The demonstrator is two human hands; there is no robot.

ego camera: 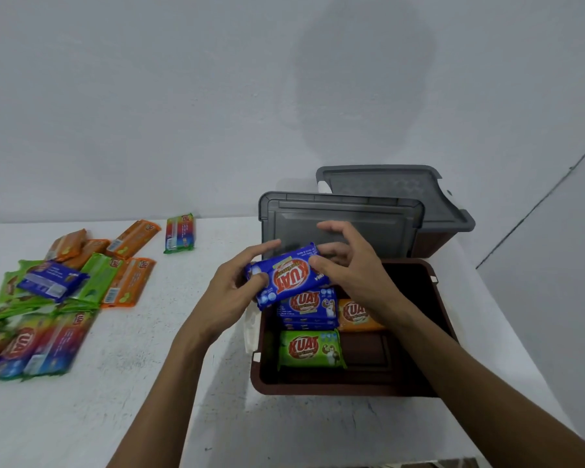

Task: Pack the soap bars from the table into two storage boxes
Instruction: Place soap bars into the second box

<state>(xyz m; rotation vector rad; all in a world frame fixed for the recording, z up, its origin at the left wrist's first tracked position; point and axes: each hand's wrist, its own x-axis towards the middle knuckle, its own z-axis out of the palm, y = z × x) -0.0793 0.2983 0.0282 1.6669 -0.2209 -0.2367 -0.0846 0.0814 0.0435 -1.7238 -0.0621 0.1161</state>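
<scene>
A blue soap bar [286, 275] hangs tilted over the back left corner of the open brown storage box [429, 332]. My left hand [232, 292] grips its left end and my right hand [348, 265] pinches its right end. Inside the box lie a stack of blue bars [309, 307], an orange bar [355, 315] and a green bar [311, 348]. Behind it stands a second brown box [434, 243], mostly hidden by a grey lid.
Several loose soap bars [65, 288] in orange, green, blue and rainbow wrappers lie spread over the left of the white table [149, 383]. One grey lid [341, 224] leans upright behind the open box. Another grey lid [402, 194] rests on the far box. A wall stands close behind.
</scene>
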